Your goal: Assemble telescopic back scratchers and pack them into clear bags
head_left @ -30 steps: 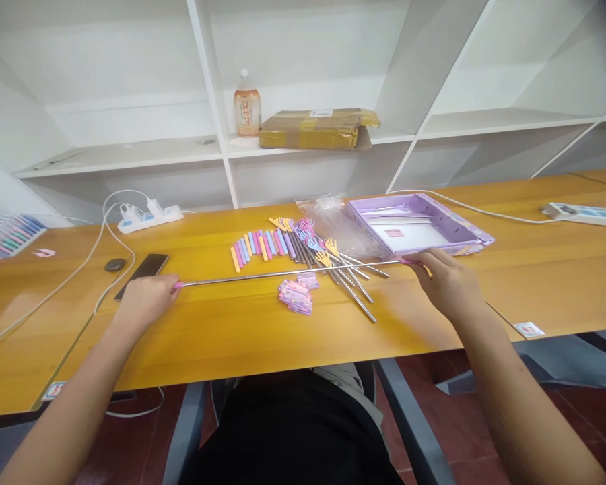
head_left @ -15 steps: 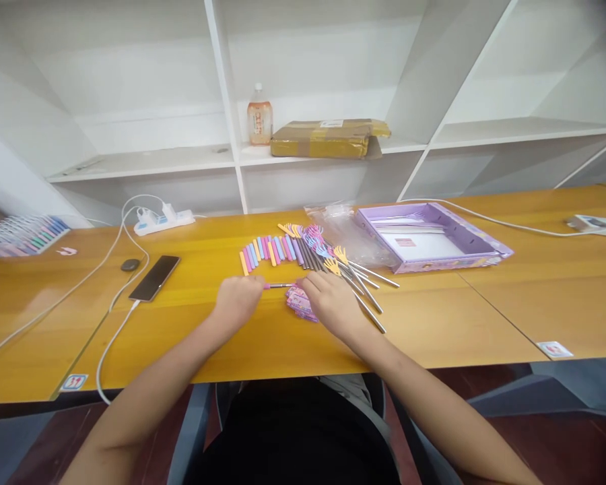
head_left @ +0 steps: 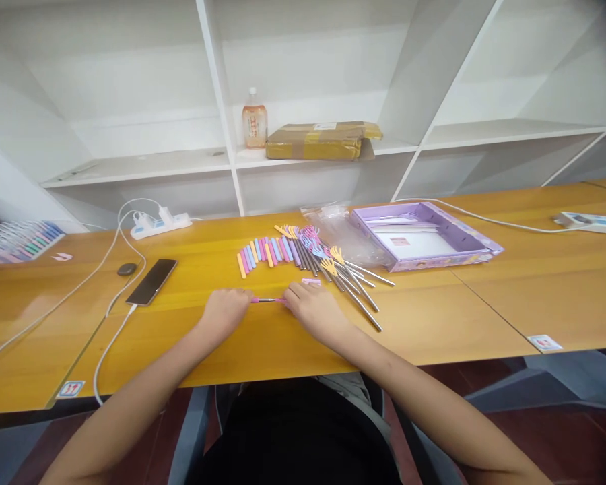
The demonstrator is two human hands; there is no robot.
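Observation:
A thin metal rod (head_left: 266, 300) with pink ends spans the gap between my two fists, low over the yellow table. My left hand (head_left: 225, 312) is closed round its pink left end. The right end is gripped by my right hand (head_left: 310, 306), whose fingers cover most of it. Just behind my right hand, a pink printed packet (head_left: 311, 281) shows in part. Farther back lies a row of coloured tubes (head_left: 270, 252). Beside them is a pile of metal rods (head_left: 358, 294) with small hand-shaped heads (head_left: 329, 266) in yellow, pink and blue.
A purple box tray (head_left: 394, 264) and a clear plastic bag (head_left: 341, 232) lie at the back right. To the left are a phone (head_left: 152, 281), its cable, a dark round object (head_left: 126, 269) and a power strip (head_left: 167, 225). Shelves stand behind.
Both hands, with the rod between them, have moved left and a little nearer the table's front edge. The view has shifted slightly.

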